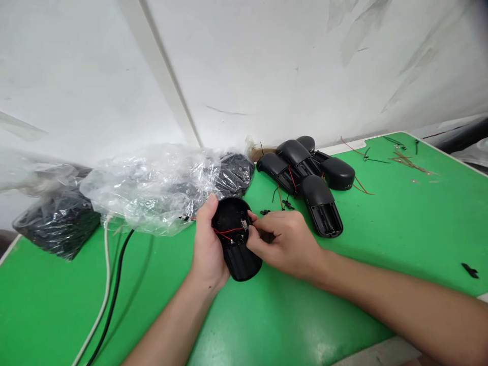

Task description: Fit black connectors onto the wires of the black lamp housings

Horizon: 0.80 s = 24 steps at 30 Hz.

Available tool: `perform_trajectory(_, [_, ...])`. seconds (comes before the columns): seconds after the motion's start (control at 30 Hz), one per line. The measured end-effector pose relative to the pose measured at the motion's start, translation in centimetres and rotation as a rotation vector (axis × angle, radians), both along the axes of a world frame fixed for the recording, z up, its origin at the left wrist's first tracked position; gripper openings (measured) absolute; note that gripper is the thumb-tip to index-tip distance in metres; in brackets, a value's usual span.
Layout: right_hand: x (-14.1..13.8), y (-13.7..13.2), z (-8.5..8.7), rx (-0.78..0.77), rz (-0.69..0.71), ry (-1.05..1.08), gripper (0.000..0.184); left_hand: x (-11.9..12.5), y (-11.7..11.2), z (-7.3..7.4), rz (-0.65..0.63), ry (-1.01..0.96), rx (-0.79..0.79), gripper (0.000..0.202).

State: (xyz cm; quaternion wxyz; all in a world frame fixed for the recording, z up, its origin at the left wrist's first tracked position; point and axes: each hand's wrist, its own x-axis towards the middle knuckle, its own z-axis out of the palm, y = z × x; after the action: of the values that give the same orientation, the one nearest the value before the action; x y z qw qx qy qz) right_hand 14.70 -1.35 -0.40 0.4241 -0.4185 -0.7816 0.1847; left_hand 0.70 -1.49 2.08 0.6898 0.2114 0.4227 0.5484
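My left hand [209, 249] is wrapped round a black plastic housing [242, 263], thumb along its upper left rim. The housing is tilted with its hollow inside facing me. Red wires [224, 233] run across the inside, and a small silvery part [244, 224] sits at its right wall. My right hand [284, 241] is closed in a pinch at that wall, right beside the silvery part. Whatever is between its fingertips is hidden.
More black housings [326, 206] lie in a pile at the back right. Loose red wires [407, 161] are on the green table [400, 229]. Clear plastic bags of black parts [61, 218] stand along the wall. A white cable [104, 274] and a black cable [116, 290] cross the left side.
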Motion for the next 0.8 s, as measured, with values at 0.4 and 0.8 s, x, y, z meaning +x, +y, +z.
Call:
perform_trajectory(0.4, [0.17, -0.19, 0.46, -0.041, -0.014, -0.028, 0.027, -0.05, -0.13, 0.03, 0.08, 0.1, 0.046, 0.054])
perform_trajectory(0.8, [-0.05, -0.43, 0.22, 0.032, -0.026, -0.028, 0.032, 0.39, -0.22, 0.16, 0.077, 0.117, 0.023, 0.053])
